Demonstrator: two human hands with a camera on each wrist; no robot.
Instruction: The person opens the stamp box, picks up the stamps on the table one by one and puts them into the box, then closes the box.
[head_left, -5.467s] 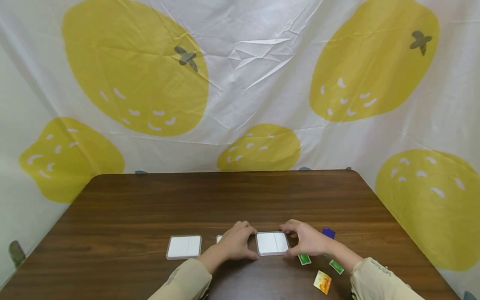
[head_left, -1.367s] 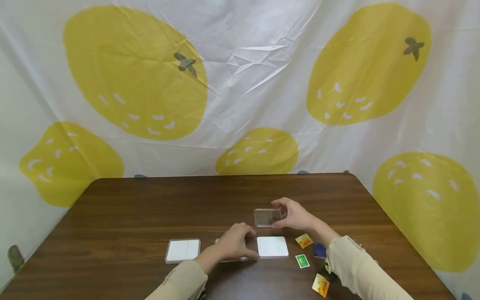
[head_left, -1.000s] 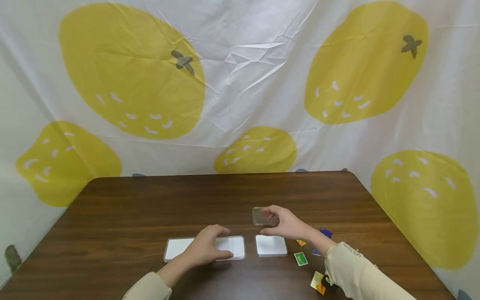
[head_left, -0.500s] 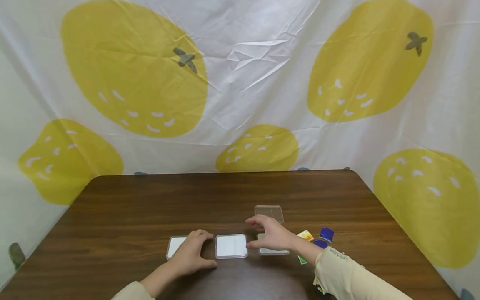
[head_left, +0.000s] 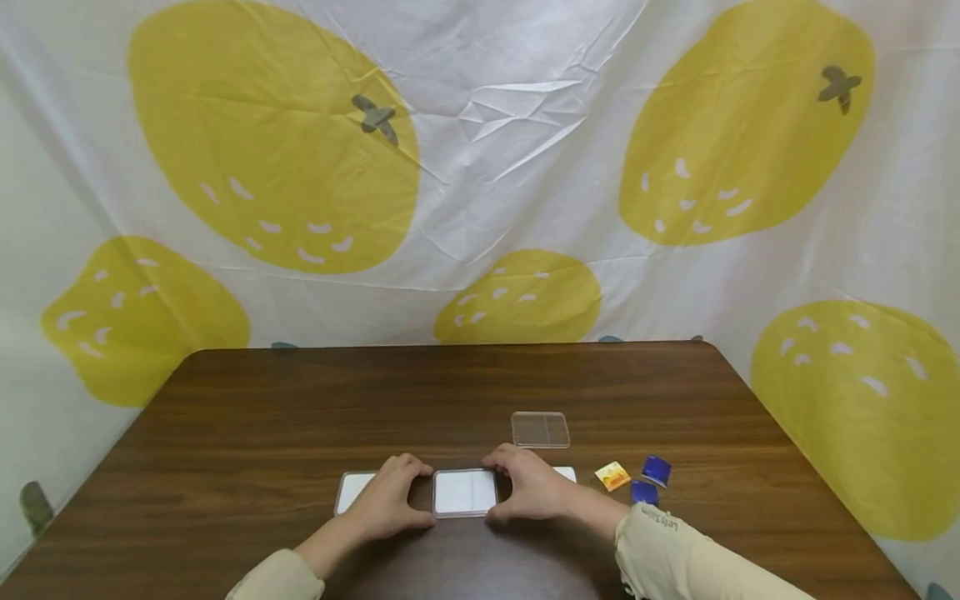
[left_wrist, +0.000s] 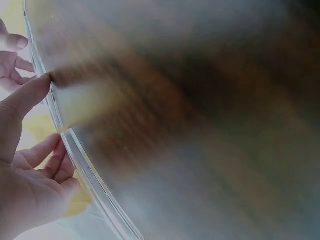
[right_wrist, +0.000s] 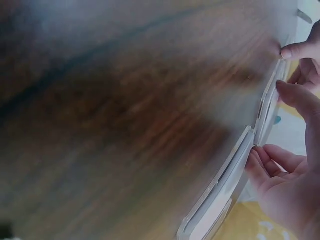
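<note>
Three flat clear plastic cases with white inside lie in a row. My left hand [head_left: 386, 500] spans the left edge of the middle case [head_left: 460, 492], thumb at the near corner and fingers at the far one. At its right edge my right hand [head_left: 532, 487] grips with thumb and fingers. Both wrist views show fingertips on the thin case sides. The left case [head_left: 351, 490] is partly behind my left hand. Mostly covered by my right hand is the right case [head_left: 567, 473], its white top showing. Behind it lies a clear lid [head_left: 540, 429], flat on the table.
Right of the cases lie small square pieces: an orange-yellow one [head_left: 612, 476] and two dark blue ones [head_left: 656, 470]. My right forearm and sleeve [head_left: 667, 542] cover the area nearer me. A curtain with yellow lemons [head_left: 517, 300] hangs behind the wooden table [head_left: 337, 400].
My right hand set the clear lid down behind the right case, then moved left to the middle case. My left hand shifted left to that case's left edge. The green piece is now hidden.
</note>
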